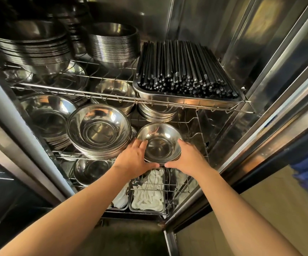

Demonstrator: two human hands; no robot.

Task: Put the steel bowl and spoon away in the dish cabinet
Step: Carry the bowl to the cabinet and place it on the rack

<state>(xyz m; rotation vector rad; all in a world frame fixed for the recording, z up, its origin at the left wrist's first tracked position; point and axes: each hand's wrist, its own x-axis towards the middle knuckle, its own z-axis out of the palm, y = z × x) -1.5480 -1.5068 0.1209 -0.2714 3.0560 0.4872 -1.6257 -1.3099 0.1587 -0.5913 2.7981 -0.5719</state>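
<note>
Just right of the frame's centre, both hands hold one steel bowl (159, 143) over the middle wire shelf (195, 124) of the open dish cabinet (278, 74). The left hand (136, 157) wraps the bowl's left side with fingers at the rim and thumb underneath. The right hand (188, 157) mirrors it on the right side, so each grip is closed on the bowl. The bowl seems to sit on a short stack of similar bowls, but the hands hide the contact, so I cannot tell whether it is fully seated.

The main risk is a crooked landing. If the bowl goes down tilted on what lies beneath, it could slide off the shelf's front edge when the hands let go and drop onto the trays of white items (149, 193) at lower centre.

Just to its left stands a tall, leaning stack of larger bowls (97, 130). The left knuckles are close to it, so a sideways pull on withdrawal could nudge that stack.

Above, the upper shelf carries a tray of black chopsticks (186, 71) overhanging this spot. Lifting the hands instead of drawing them straight back could knock that shelf.

No spoon is visible anywhere in view, so that half of the job looks not yet done.
</note>
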